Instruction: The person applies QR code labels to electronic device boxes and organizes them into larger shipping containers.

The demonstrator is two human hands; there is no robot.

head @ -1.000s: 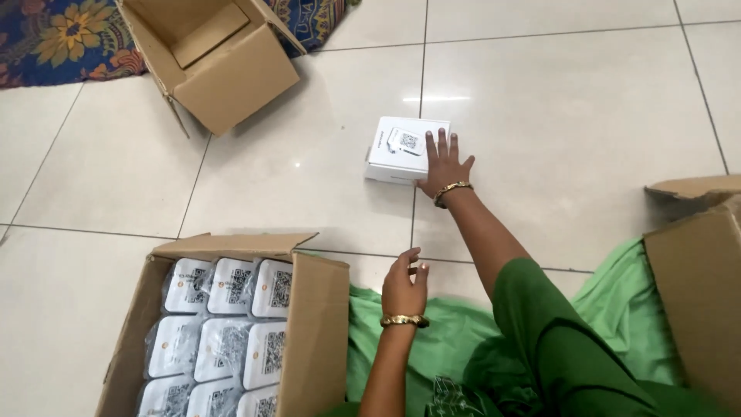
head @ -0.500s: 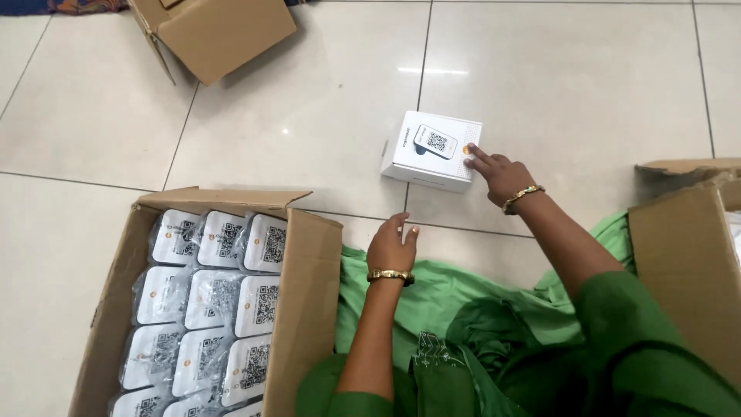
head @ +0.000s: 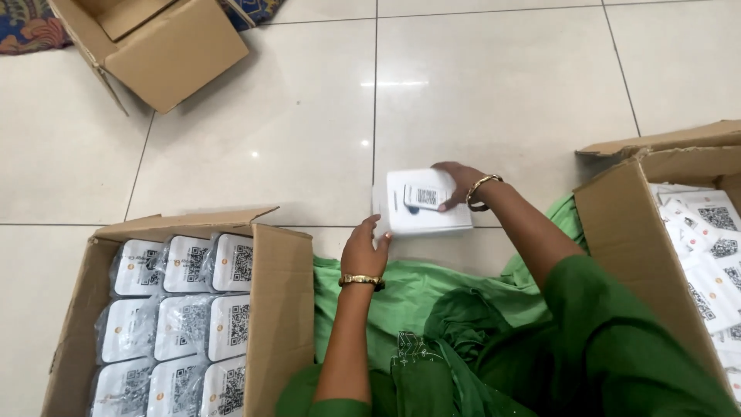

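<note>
The white box [head: 427, 202] sits just above the floor tiles, a little way to the right of the big open carton [head: 266, 309] full of wrapped white packs [head: 181, 309]. The right hand [head: 457, 184] holds its far edge, fingers curled around it. The left hand [head: 364, 249] touches its near left corner with open fingers, not gripping. Another carton [head: 617, 208] of leaflets stands further right.
</note>
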